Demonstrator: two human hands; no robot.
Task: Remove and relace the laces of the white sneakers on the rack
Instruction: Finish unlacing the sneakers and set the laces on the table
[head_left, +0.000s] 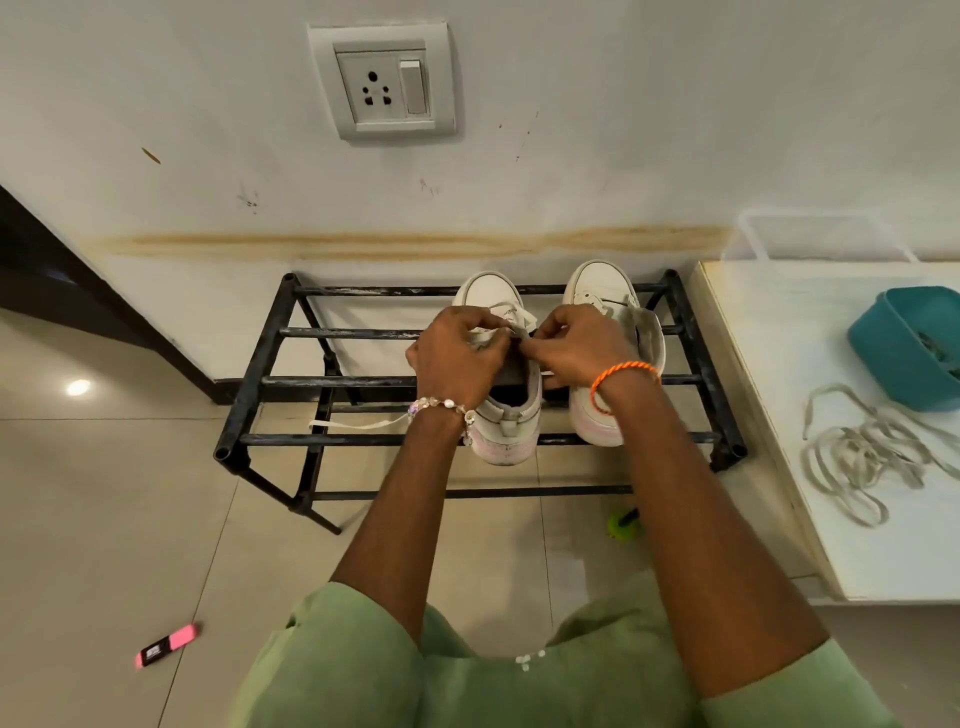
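With my left hand (457, 353) and right hand (576, 340) both pinching the lace (511, 325) over the left sneaker (506, 374) on the rack (270, 379), I should pull evenly, flat through each eyelet.

Scuffed black metal rack (332, 332), matt white sneakers (493, 296), glossy tiled floor (104, 493).

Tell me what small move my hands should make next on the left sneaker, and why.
Probably pull the lace end through the eyelet and snug it. Both the left hand and right hand pinch the lace over the left sneaker, and a loose tail hangs off the rack, so lacing looks mid-way. The eyelet itself is hidden.
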